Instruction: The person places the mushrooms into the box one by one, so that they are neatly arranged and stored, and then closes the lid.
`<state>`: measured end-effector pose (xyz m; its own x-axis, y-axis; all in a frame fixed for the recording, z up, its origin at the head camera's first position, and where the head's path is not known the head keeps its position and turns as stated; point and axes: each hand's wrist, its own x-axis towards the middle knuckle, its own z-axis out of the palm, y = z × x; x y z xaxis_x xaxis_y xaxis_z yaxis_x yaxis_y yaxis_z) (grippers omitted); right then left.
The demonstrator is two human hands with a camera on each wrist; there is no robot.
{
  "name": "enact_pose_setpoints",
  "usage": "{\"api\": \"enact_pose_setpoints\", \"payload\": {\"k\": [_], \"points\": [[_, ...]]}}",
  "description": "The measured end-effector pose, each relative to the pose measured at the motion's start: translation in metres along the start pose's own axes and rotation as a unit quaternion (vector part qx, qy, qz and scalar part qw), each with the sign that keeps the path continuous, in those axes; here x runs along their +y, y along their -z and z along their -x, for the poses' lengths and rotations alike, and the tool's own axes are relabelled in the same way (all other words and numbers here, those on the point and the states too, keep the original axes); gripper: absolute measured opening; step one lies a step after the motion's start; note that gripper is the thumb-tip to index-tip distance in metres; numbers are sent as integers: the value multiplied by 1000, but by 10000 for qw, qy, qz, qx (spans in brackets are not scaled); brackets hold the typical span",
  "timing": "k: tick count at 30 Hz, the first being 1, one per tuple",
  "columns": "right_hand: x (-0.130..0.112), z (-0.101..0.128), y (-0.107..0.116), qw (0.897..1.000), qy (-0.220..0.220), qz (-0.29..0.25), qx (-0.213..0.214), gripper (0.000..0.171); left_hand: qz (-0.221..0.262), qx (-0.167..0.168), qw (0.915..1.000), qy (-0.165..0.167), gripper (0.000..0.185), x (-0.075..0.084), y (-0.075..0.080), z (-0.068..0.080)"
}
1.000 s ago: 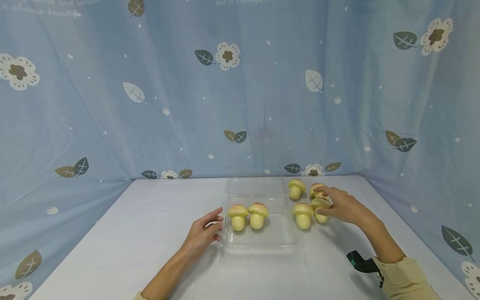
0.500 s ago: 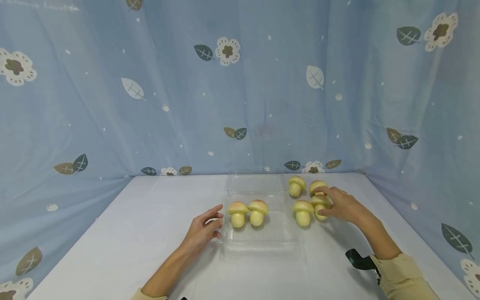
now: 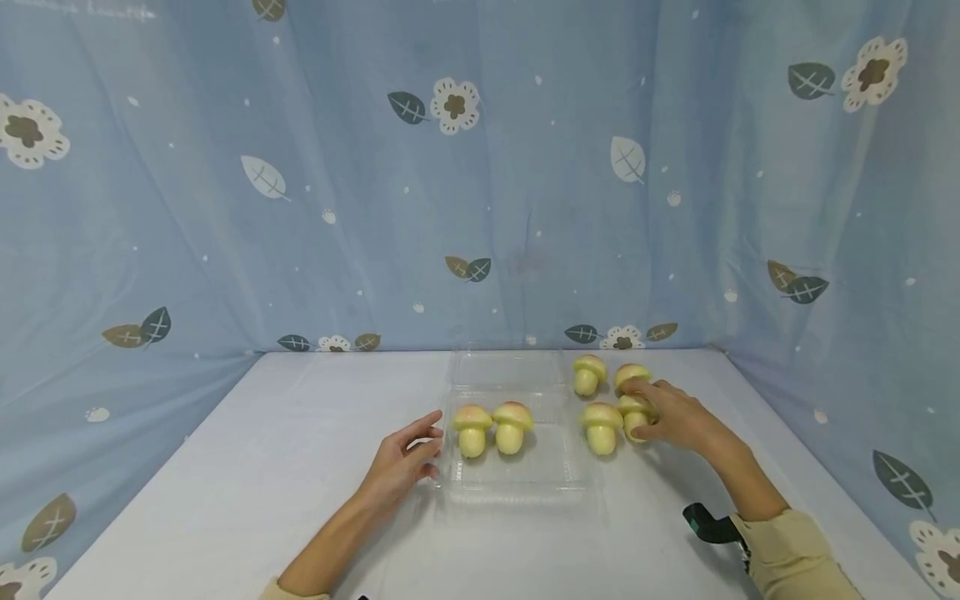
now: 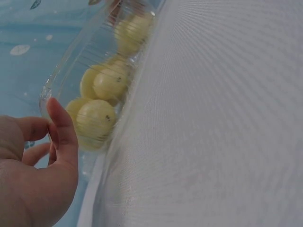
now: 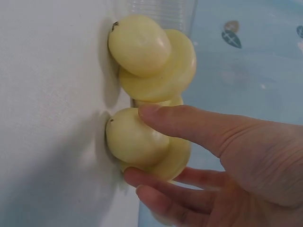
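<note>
Two pale yellow toy mushrooms with pinkish cap tops, a left one [image 3: 472, 431] and a right one [image 3: 512, 429], lie in the clear plastic clamshell box [image 3: 555, 458]. At the box's left edge, my left hand [image 3: 401, 460] touches the rim with loosely bent fingers. My right hand [image 3: 678, 418] holds another toy mushroom [image 3: 634, 425], with the thumb [image 5: 173, 120] against its stem and the fingers on its far side. Its stem end lies close to the white table in the right wrist view. The palm side of my left hand is partly hidden.
Close beside the held one lies a front mushroom [image 3: 602, 432]. Farther back are a mushroom [image 3: 588, 377] near the box's lid [image 3: 510, 369] and one more mushroom [image 3: 630, 375]. A blue patterned curtain [image 3: 525, 208] hangs behind the white table [image 3: 337, 417].
The head view shifts slightly. My right hand stays on the same toy mushroom, and my left hand keeps its place at the box's edge.
</note>
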<state>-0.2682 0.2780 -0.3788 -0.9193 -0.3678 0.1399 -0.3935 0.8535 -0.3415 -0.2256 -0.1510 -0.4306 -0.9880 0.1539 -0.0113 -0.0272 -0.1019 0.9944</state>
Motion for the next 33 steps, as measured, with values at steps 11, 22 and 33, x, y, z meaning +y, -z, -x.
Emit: {"api": "enact_pose_setpoints", "payload": {"k": [11, 22, 33], "points": [[0, 0, -6, 9999, -96, -123, 3, 63, -89, 14, 9999, -47, 54, 0, -1, 0], [-1, 0, -7, 9994, -209, -270, -58, 71, 4, 61, 10000, -6, 52, 0, -1, -1], [0, -2, -4, 9994, -235, -230, -143, 70, -12, 85, 10000, 23, 52, 2, -2, -1]]}}
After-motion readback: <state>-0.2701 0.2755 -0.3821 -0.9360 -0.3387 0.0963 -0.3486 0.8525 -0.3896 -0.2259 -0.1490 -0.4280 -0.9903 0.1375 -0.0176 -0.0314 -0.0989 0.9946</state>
